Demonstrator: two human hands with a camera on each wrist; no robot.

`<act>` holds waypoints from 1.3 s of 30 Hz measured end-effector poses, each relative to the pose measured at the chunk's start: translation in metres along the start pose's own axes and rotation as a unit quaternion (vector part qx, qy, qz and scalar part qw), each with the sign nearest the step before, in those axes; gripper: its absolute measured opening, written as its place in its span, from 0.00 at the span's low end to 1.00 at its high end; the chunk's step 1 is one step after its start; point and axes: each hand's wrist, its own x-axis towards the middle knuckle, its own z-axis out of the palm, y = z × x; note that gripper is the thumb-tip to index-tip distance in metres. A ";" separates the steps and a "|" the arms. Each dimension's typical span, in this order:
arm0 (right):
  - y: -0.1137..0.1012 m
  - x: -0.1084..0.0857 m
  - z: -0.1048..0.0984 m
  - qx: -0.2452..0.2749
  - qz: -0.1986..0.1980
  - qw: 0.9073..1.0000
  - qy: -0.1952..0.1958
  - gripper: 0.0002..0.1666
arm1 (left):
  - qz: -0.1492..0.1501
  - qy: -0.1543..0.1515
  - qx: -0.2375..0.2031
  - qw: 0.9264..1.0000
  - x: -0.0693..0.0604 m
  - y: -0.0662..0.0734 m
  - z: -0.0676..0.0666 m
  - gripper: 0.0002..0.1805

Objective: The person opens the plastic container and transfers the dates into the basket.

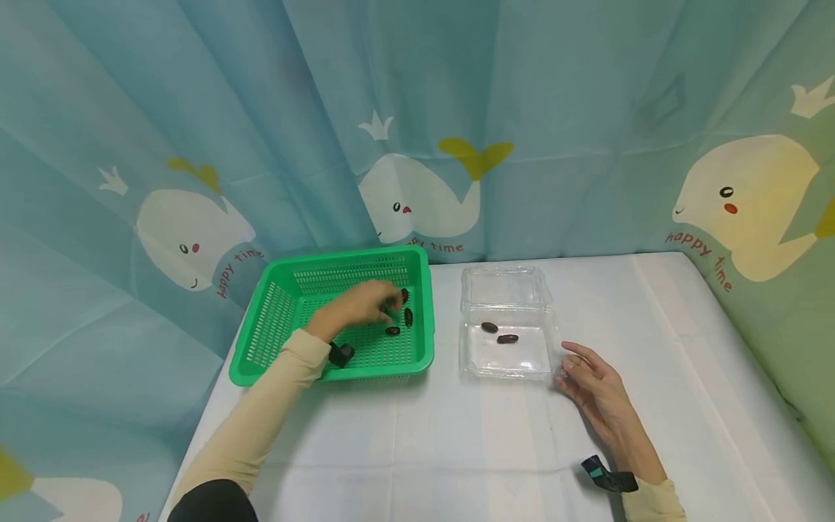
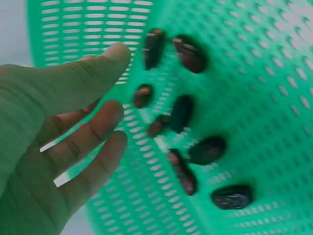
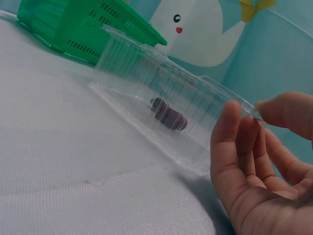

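Note:
My left hand (image 1: 362, 303) reaches into the green plastic basket (image 1: 425, 312), over its right side. In the left wrist view its thumb and fingers are apart and hold nothing, beside several dark brown dates (image 2: 208, 150) in the basket. Right of the basket lies an open clear plastic box (image 1: 531, 357), its lid (image 1: 502, 286) folded back away from me. Two dates (image 1: 507, 338) lie in the box. With thumb and fingertips my right hand (image 1: 596, 391) pinches the rim at the box's near right corner, as the right wrist view shows.
A white cloth (image 1: 391, 449) covers the table under the basket and the box. Behind it hangs a blue-green curtain (image 1: 561, 109) printed with whales, which also runs down both sides.

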 end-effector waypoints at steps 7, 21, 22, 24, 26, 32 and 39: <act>-0.001 0.000 -0.001 0.005 -0.001 1.000 -0.003 0.21 | -0.012 0.037 -0.008 0.999 -0.004 0.017 -0.009 0.11; 0.000 0.000 -0.002 0.005 -0.004 1.000 -0.006 0.21 | -0.016 0.151 -0.047 0.987 -0.014 0.058 -0.011 0.06; 0.000 0.000 -0.002 0.004 -0.004 1.000 -0.007 0.21 | -0.014 0.160 -0.063 0.985 -0.014 0.061 -0.010 0.06; 0.000 0.000 -0.001 0.004 -0.004 1.000 -0.007 0.21 | -0.012 0.174 -0.094 0.980 -0.015 0.067 -0.008 0.07; 0.000 0.000 -0.001 0.004 -0.003 1.000 -0.006 0.21 | -0.012 0.186 -0.118 0.975 -0.016 0.073 -0.003 0.07; 0.000 0.000 -0.001 0.003 -0.001 1.000 -0.004 0.21 | -0.001 0.219 -0.176 0.960 -0.014 0.094 0.016 0.07; 0.000 0.000 -0.001 0.022 -0.003 1.000 -0.009 0.21 | 0.023 0.238 -0.205 0.949 0.001 0.119 0.041 0.09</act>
